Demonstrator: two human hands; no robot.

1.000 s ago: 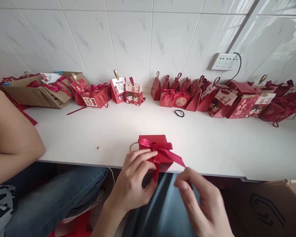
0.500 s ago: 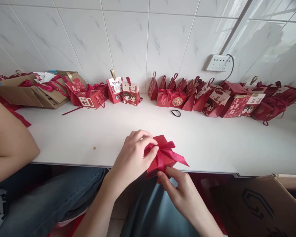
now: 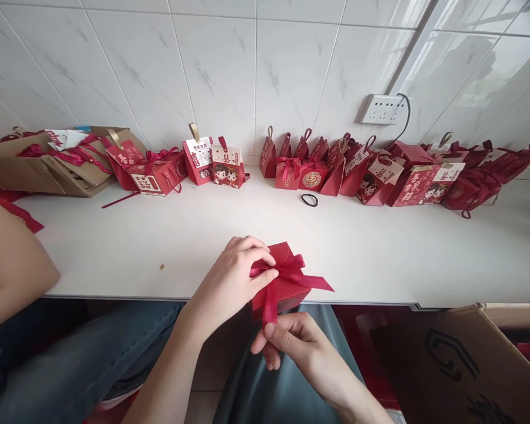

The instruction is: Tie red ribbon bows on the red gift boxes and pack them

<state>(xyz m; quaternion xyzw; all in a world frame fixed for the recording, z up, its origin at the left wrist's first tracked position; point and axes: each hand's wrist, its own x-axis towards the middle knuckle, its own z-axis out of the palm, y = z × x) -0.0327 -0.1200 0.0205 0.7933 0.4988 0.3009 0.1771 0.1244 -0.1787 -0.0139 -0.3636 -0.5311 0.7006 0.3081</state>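
Note:
A small red gift box (image 3: 281, 252) sits at the table's front edge, partly over my lap. Around it runs a crimson satin ribbon (image 3: 270, 301), tied in a bow on top, with one tail trailing right. My left hand (image 3: 236, 274) rests over the box's left side, thumb and forefinger pinching the bow's left part; the fingers hide some of that loop. Below the box, my right hand (image 3: 294, 341) pinches the ribbon's front tail between thumb and forefinger, drawn down toward me.
Along the tiled wall stand several red gift boxes (image 3: 311, 175). A black hair tie (image 3: 310, 200) lies before them. An open cardboard carton (image 3: 66, 179) sits at left, near another person's arm (image 3: 15, 253). A larger cardboard box (image 3: 424, 365) is below right.
My right hand has moved down and slightly left, pulling the ribbon's front tail out straight. My left hand stays at the bow. The whole view has shifted slightly.

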